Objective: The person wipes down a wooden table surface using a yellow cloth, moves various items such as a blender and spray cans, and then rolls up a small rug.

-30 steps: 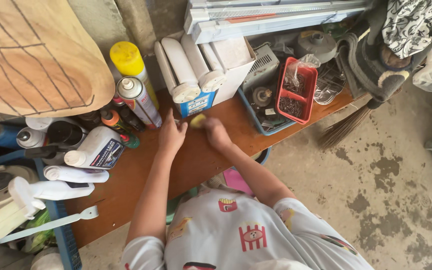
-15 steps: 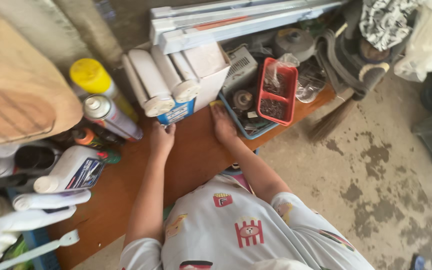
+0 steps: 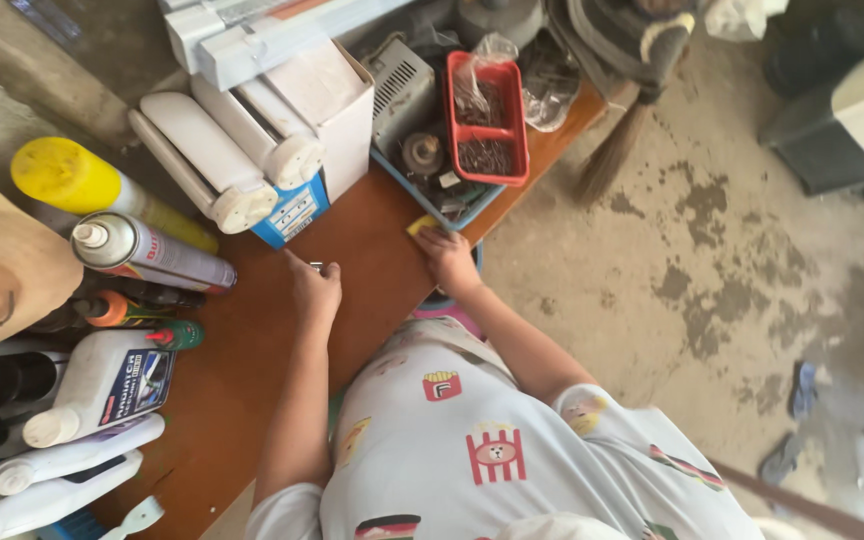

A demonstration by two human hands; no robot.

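Right hand (image 3: 449, 258) presses a yellow cloth (image 3: 422, 226) flat on the brown shelf (image 3: 252, 350) — keep even pressure. Left hand (image 3: 314, 292) rests there, fingers loosely curled, grip unclear.

bare tabletop (image 3: 252, 350) strip, bottles (image 3: 102, 390) crowding left
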